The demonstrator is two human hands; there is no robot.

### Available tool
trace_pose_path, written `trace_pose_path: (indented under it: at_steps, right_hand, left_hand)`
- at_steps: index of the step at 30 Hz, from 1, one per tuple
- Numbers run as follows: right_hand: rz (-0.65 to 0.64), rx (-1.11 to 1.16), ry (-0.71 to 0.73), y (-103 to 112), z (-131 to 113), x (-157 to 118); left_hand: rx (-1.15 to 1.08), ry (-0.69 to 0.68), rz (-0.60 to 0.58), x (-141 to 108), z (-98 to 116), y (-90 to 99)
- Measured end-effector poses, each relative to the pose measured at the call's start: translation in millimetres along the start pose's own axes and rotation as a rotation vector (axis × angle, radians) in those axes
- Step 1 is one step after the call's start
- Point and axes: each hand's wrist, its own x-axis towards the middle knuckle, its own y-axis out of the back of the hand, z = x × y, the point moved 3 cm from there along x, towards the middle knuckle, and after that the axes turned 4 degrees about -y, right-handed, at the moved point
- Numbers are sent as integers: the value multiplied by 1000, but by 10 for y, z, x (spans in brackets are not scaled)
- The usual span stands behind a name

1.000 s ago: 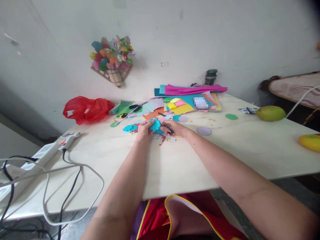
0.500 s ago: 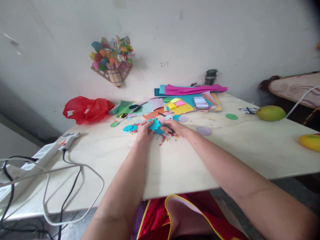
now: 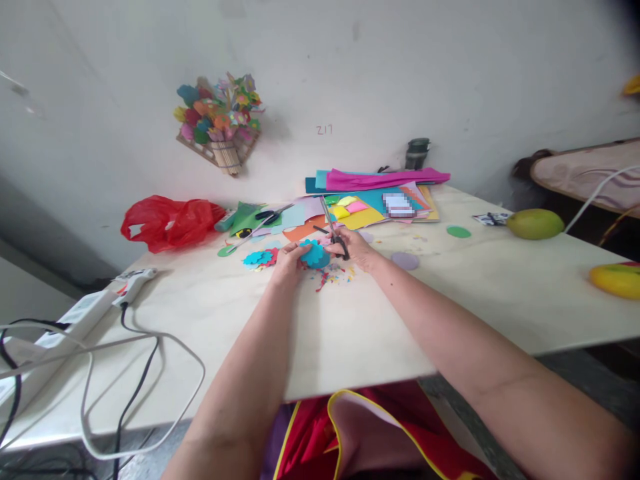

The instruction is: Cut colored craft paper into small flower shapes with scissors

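Between the thumb and fingers of my left hand (image 3: 289,259) is a blue paper piece (image 3: 315,255) with a scalloped, flower-like edge. My right hand (image 3: 356,249) grips black-handled scissors (image 3: 338,241), whose blades point up and away from me, just right of the blue paper. Left of my left hand lie more scalloped blue cutouts (image 3: 259,258), with a red cutout (image 3: 271,255) partly under them. Small coloured paper scraps (image 3: 330,275) are scattered on the table below my hands.
Behind my hands lie coloured sheets (image 3: 370,212), a pink roll (image 3: 387,179) and a second pair of scissors (image 3: 270,215). A red plastic bag (image 3: 170,223) and a power strip (image 3: 83,310) are at left; mangoes (image 3: 535,224) at right. Purple (image 3: 405,261) and green (image 3: 459,231) paper discs lie nearer.
The scissors have swung from beside the blue paper's edge to pointing upward, away from it. My left hand still holds the blue paper, a little turned. The whole view has shifted slightly.
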Motion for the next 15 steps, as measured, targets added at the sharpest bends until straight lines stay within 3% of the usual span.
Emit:
trace_pose_path:
  at_steps: [8,15]
  right_hand:
    - [-14,46,-23,-101,4,12]
    - [91,55,13,-84,1,29]
  left_hand:
    - [88,11,-90,-28,-23,-44]
    - [129,62,-124,-42,-20,-73]
